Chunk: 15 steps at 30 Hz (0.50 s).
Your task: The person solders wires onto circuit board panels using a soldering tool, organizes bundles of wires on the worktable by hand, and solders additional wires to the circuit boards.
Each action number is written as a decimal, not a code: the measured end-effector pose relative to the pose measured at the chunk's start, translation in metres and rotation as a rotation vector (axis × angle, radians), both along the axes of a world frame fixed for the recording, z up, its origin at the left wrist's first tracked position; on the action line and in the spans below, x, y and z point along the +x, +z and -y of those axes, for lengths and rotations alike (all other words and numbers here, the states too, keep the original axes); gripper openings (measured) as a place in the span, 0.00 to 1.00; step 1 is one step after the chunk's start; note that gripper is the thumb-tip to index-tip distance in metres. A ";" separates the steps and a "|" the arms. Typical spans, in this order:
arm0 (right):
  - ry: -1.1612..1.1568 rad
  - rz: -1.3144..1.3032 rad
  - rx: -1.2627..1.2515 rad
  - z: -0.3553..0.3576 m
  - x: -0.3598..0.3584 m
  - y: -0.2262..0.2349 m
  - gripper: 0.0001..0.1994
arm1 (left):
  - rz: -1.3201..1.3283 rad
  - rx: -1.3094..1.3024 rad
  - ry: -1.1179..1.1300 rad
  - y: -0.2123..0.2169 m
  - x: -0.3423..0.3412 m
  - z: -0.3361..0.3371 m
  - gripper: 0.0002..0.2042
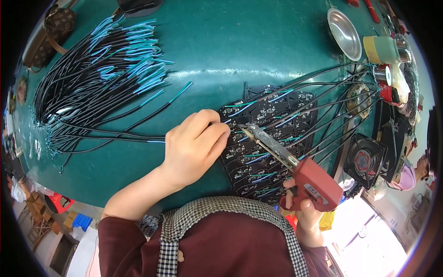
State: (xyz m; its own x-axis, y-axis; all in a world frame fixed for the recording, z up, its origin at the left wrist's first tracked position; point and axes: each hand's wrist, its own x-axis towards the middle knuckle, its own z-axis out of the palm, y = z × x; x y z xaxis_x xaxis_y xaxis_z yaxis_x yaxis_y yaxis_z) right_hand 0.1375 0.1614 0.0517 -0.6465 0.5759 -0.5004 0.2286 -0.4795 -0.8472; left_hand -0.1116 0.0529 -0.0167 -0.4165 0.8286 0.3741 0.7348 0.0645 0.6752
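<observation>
My left hand [194, 145] is closed in a pinch over the panel of black circuit boards [237, 173], gripping a black cable [145, 137] whose end is hidden by my fingers. In my right hand [307, 217] is a red soldering gun [318, 184], with fingers wrapped round its handle. Its metal tip reaches the boards just right of my left fingertips; whether it touches the wire is too small to tell. Several cables with blue and green wire ends lie across the boards. A large bundle of black cables [69, 87] spreads out at the left.
Along the right side are a metal bowl [346, 37], a yellow-banded container [374, 50], a red spool [384, 85], a round brownish dish [358, 100] under cables and a black fan [365, 159]. A brown handbag [55, 27] sits far left. Another person [408, 177] is at the far right.
</observation>
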 end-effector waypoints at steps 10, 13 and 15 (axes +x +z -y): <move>-0.025 0.013 0.021 0.007 -0.007 0.001 0.34 | 0.037 -0.112 0.079 0.004 0.007 -0.006 0.08; -0.028 0.019 0.038 0.008 -0.006 -0.001 0.34 | 0.033 -0.119 0.078 0.004 0.007 -0.006 0.08; -0.025 0.045 0.076 0.008 -0.002 -0.003 0.36 | 0.034 -0.122 0.075 0.004 0.007 -0.007 0.08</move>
State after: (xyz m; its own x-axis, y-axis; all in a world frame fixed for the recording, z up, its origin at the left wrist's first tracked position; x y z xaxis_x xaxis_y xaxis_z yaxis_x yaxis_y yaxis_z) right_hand 0.1359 0.1537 0.0484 -0.6095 0.6286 -0.4831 0.2561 -0.4205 -0.8704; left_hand -0.1044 0.0596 -0.0124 -0.4894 0.8332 0.2574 0.7019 0.2012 0.6832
